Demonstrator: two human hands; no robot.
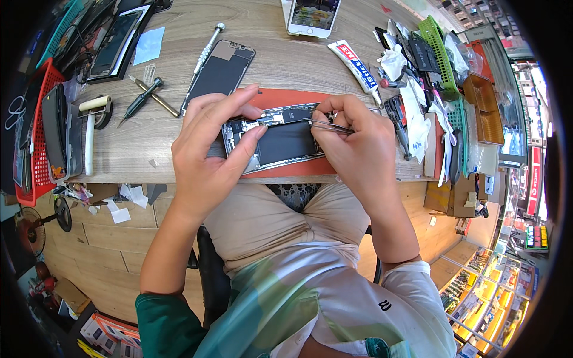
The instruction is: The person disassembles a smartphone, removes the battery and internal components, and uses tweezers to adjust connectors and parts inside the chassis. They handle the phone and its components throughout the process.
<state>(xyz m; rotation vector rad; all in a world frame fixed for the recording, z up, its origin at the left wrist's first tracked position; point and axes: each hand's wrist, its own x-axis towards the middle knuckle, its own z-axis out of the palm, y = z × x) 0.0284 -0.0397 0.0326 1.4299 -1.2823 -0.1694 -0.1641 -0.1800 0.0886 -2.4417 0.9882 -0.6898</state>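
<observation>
An opened phone (289, 144) lies lengthwise on a red mat (286, 97) near the table's front edge, its dark battery and narrow circuit board exposed. My left hand (209, 140) grips the phone's left end, thumb over the inside and fingers along the far side. Pinched in my right hand (358, 134) is a pair of metal tweezers (332, 126), their tips pointing left over the right end of the board. What exactly the tips touch is too small to tell. Behind my left hand rests a detached phone screen (222, 70), dark side up.
A screwdriver (206, 52), another driver (141, 101) crossed with a brass-coloured rod, and a white-handled roller (91, 134) lie leftward. A glue tube (356, 67) and a propped white phone (311, 17) stand beyond. Red basket (43, 149) at left; green basket (439, 56) and paper scraps at right.
</observation>
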